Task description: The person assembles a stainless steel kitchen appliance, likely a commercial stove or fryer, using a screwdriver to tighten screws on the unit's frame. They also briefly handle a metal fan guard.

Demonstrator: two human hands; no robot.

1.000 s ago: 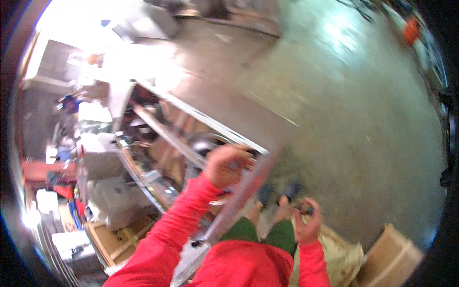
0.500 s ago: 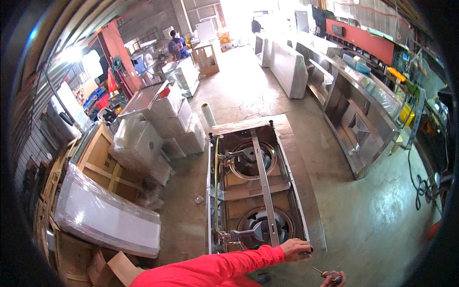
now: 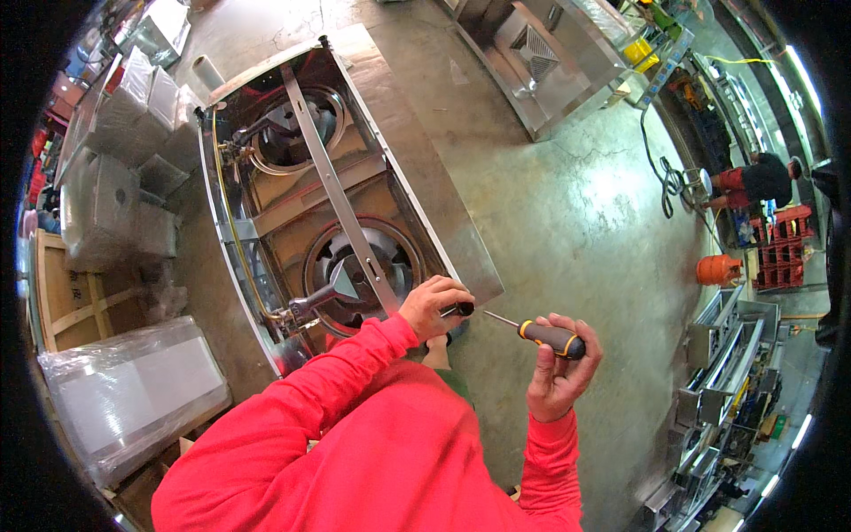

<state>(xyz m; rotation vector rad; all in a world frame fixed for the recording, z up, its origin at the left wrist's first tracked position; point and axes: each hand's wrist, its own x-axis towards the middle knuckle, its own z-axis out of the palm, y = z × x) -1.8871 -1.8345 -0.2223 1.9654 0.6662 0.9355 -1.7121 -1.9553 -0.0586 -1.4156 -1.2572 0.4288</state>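
An upturned two-burner gas stove [image 3: 392, 170] lies in front of me, its underside showing two round burner openings, a brass gas pipe [image 3: 226, 199] and a long metal strip [image 3: 332, 182]. At its near right corner my left hand [image 3: 433, 306] is closed on a short black foot [image 3: 457, 309], similar to the black foot [image 3: 324, 41] at the far corner. My right hand [image 3: 558, 377] grips a screwdriver [image 3: 551, 338] by its grey and yellow handle. The screwdriver's tip points left toward the black foot, a small gap apart from it.
Beneath the stove a flat sheet [image 3: 474, 266] lies on the concrete floor. Plastic-wrapped boxes [image 3: 102, 208] and a wrapped white panel [image 3: 133, 395] stand at the left. A stainless steel hood [image 3: 541, 62] is at the far right. Further right are an orange gas cylinder [image 3: 719, 270] and a crouching person [image 3: 753, 183].
The view has turned down and to the right. My right hand has raised the screwdriver toward the corner. My left hand stays at the stove's near right corner.
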